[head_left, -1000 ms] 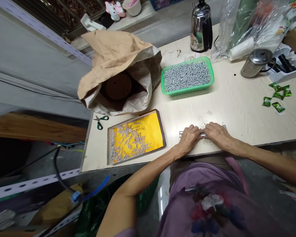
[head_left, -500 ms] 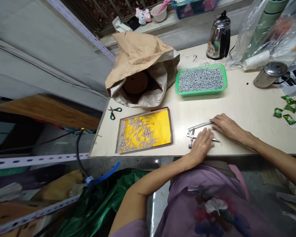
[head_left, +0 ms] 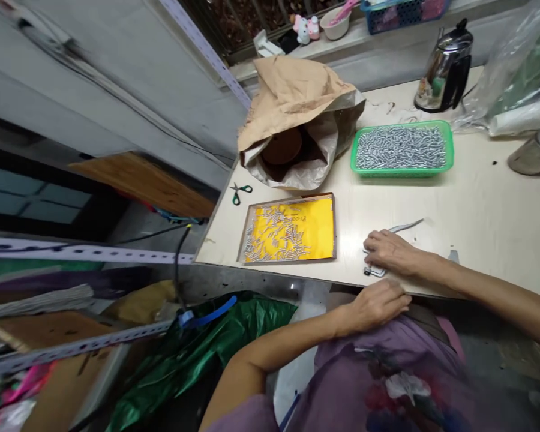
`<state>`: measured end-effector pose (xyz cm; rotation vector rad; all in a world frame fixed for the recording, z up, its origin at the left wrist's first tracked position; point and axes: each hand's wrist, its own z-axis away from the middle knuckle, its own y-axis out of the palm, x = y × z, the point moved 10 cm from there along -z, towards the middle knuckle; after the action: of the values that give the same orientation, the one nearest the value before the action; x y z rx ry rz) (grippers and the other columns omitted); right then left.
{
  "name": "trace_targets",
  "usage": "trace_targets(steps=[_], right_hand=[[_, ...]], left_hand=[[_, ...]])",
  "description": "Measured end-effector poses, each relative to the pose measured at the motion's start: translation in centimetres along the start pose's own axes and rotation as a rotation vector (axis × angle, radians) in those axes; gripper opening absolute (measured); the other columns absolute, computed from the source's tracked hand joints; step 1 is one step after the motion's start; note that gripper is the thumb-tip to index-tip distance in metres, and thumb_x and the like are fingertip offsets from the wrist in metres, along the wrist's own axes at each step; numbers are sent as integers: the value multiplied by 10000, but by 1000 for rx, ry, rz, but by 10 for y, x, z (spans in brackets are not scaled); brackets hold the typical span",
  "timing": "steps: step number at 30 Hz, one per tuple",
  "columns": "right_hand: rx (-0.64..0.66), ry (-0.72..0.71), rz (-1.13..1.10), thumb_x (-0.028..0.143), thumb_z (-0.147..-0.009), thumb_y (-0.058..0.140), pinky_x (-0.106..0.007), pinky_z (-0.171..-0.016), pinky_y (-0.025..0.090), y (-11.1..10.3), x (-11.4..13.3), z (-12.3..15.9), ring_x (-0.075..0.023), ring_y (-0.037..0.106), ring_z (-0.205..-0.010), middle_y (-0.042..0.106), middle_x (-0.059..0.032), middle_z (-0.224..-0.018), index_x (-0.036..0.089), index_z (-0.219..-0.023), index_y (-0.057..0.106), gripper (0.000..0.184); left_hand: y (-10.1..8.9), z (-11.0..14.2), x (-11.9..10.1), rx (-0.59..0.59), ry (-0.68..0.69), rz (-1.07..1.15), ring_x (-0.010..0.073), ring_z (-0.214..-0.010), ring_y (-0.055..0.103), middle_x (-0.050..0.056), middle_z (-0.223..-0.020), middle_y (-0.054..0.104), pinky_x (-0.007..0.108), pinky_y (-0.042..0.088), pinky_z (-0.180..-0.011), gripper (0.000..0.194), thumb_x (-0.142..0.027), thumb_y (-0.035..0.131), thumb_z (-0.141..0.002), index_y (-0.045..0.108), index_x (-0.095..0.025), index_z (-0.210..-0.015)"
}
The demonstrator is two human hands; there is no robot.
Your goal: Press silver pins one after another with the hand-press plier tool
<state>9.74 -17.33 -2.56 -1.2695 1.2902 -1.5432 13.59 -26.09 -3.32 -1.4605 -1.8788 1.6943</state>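
A small silvery metal hand tool (head_left: 407, 227) with long handles lies on the table near its front edge. My right hand (head_left: 393, 252) is closed over its middle and hides most of it; one handle sticks out beyond my fingers, and its dark-tipped end shows below them. My left hand (head_left: 378, 303) is just off the front edge, by my lap, with its fingers curled together; whether anything is inside cannot be made out. Left of the tool lies a shallow tray (head_left: 335, 231) with a yellow lining and loose short metal pins (head_left: 274, 237).
A green basket (head_left: 400, 172) full of similar metal pins stands farther back. Beside it is an open brown paper sack (head_left: 297, 90). Scissors (head_left: 239, 193) lie at the left, a metal kettle (head_left: 445, 69) at the back right. A small grey piece (head_left: 453, 257) lies by my right forearm.
My left hand has left the tool and drawn back past the table edge. My right hand has shifted from the upper handle onto the tool's middle. The view has swung left.
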Motion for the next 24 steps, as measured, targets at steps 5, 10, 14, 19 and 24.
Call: trace_targets(steps=[5, 10, 14, 19, 24], right_hand=[[-148, -115, -49, 193, -919, 526, -340, -685, 357, 5, 13, -4, -207, 506, -845, 640, -73, -899, 200, -749, 646, 207], [-476, 55, -369, 279, -984, 383, -368, -748, 478, -38, -21, 10, -210, 585, -861, 659, -89, -897, 207, -962, 648, 276], [-764, 480, -306, 368, -939, 457, -387, -704, 504, -88, -95, 33, -229, 604, -791, 660, -85, -852, 214, -939, 655, 250], [-899, 634, -206, 301, -854, 515, -366, -690, 505, -144, -172, 39, -206, 604, -741, 664, -81, -867, 180, -944, 648, 201], [-879, 617, -134, 288, -878, 494, -367, -715, 499, -164, -168, 49, -193, 598, -732, 667, -101, -999, 162, -1155, 614, 327]], left_hand=[[-93, 77, 87, -245, -503, -337, 177, -843, 612, 90, -885, 672, 347, 535, -793, 258, -230, 418, -980, 663, -169, -1034], [-143, 121, 166, -88, -855, -432, 201, -875, 545, 67, -847, 627, 341, 488, -817, 158, -202, 546, -917, 699, -183, -883], [-125, 120, 177, 109, -817, -359, 199, -881, 513, 50, -803, 592, 307, 456, -797, 167, -198, 586, -892, 695, -203, -766], [-111, 119, 180, 190, -779, -380, 206, -855, 522, 58, -778, 598, 316, 444, -772, 256, -151, 513, -906, 660, -192, -700], [-130, 111, 171, -5, -812, -275, 210, -838, 590, 64, -785, 658, 327, 483, -775, 229, -153, 510, -873, 668, -197, -712]])
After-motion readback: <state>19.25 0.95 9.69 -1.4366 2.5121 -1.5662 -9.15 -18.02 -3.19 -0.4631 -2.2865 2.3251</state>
